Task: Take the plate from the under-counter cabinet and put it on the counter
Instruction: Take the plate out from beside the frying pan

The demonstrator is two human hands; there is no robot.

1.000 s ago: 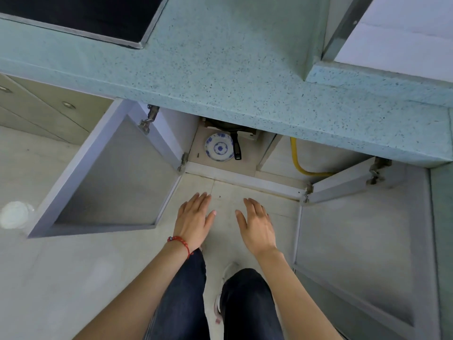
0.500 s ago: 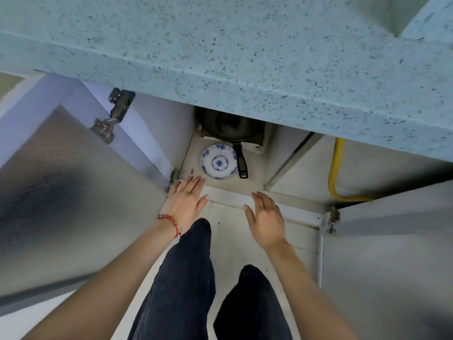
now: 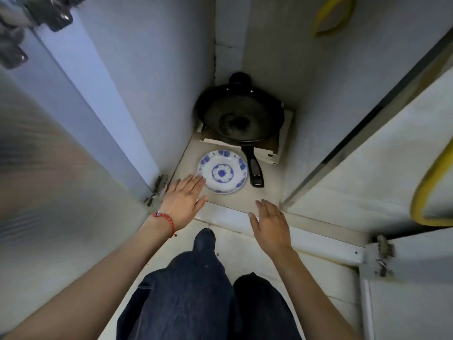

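Head view looks down into the open under-counter cabinet, both doors swung wide. At the back a black frying pan sits on a flattened piece of cardboard, its long black handle running forward along the right side of the plate, just beside the rim. A yellow hose loops through the neighbouring compartment on the right, behind a thin upright divider. A metal hinge is fixed at the foot of the left door, near the left wrist.

The plate is round, shallow and glossy white with blue flower patches around the rim and a blue medallion in the centre; it lies flat on the pale cabinet floor, near the front edge. The pan is dark and matte, round and deep. The cabinet walls are smooth and greyish white; the left door's inner face has a brushed, streaked look.

The left hand, a red cord bracelet at its wrist, is flat and spread open, fingertips at the plate's left rim; whether they touch it cannot be told. It holds nothing. The right hand is also open with fingers loosely extended, empty, over the cabinet's front sill, apart from the plate. Dark trouser knees show below.
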